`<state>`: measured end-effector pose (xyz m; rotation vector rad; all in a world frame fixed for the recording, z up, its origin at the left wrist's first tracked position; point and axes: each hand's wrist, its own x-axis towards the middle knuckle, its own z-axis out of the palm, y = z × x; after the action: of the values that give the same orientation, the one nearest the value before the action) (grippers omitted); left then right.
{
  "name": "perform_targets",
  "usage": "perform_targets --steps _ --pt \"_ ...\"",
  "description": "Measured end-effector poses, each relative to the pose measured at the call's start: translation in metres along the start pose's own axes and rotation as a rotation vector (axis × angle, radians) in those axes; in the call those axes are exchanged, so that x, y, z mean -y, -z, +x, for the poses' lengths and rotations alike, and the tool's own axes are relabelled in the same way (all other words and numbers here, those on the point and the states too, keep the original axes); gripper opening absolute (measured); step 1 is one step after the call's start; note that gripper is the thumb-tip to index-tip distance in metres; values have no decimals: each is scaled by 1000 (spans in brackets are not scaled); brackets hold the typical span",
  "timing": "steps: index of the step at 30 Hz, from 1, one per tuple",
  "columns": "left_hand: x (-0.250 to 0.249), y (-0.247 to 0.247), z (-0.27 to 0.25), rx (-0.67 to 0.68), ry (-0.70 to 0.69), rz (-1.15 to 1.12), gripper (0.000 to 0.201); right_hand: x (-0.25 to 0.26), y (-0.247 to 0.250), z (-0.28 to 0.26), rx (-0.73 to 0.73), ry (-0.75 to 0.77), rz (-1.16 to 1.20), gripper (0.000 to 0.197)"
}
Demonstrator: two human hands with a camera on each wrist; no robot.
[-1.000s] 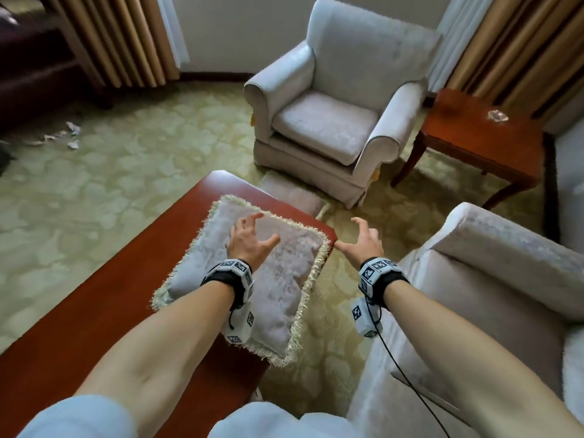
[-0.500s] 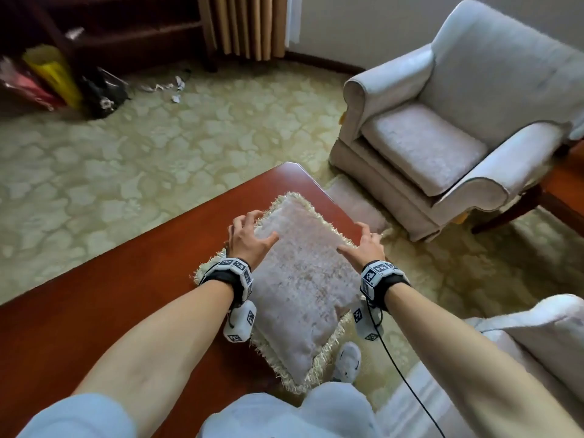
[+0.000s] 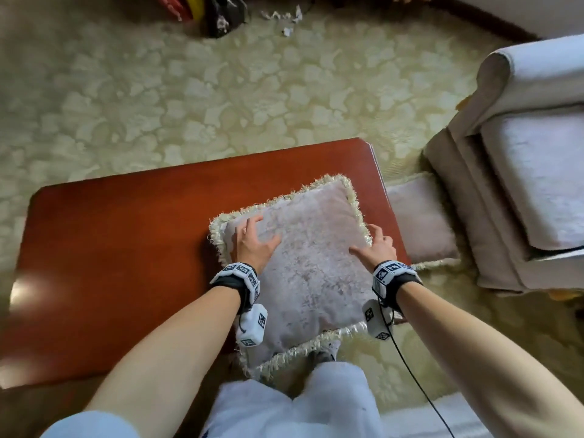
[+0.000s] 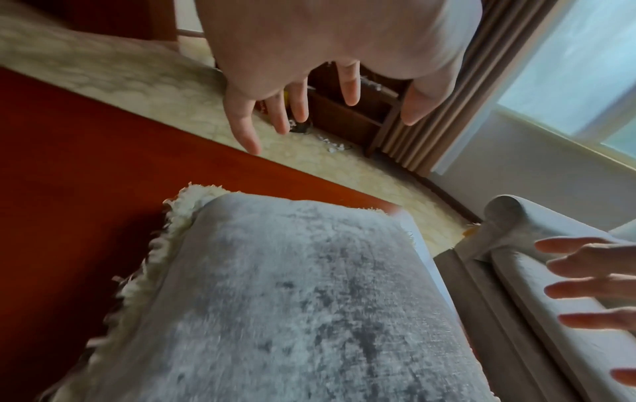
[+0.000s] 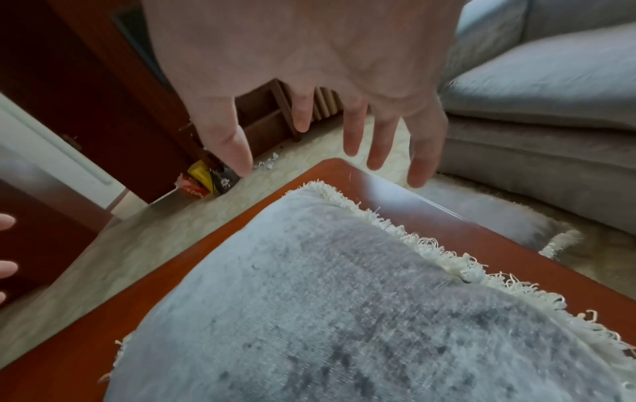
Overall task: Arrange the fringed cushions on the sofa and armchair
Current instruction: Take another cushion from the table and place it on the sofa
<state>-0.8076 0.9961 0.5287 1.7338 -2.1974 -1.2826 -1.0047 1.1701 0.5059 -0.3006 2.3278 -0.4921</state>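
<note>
A pale grey cushion with cream fringe lies on the right end of the red-brown coffee table, its near corner hanging over the edge. My left hand is spread open over its left side. My right hand is spread open at its right edge. The wrist views show straight fingers above the fabric, gripping nothing. A second fringed cushion lies on the carpet between the table and the pale armchair.
Patterned green carpet surrounds the table. Coloured bags and paper scraps lie on the floor at the far side. My legs in white trousers stand against the table's near edge.
My right hand came from the air onto the cushion's right edge, while the left stayed on its left side. My head swung down and left, so the armchair slid to the right.
</note>
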Motion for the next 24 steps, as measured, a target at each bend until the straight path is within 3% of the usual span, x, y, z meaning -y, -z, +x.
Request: perform_targets --steps 3,10,18,24 --pt "20 -14 2 -21 85 -19 60 -9 -3 17 66 9 -31 78" --pt "70 -38 33 -39 305 -88 74 -21 -30 71 146 -5 -86 88" --pt "106 -85 54 -36 512 -211 126 -21 -74 115 102 -5 -190 100" --pt "114 -97 62 -24 650 -164 144 -25 -89 134 47 -62 -190 113"
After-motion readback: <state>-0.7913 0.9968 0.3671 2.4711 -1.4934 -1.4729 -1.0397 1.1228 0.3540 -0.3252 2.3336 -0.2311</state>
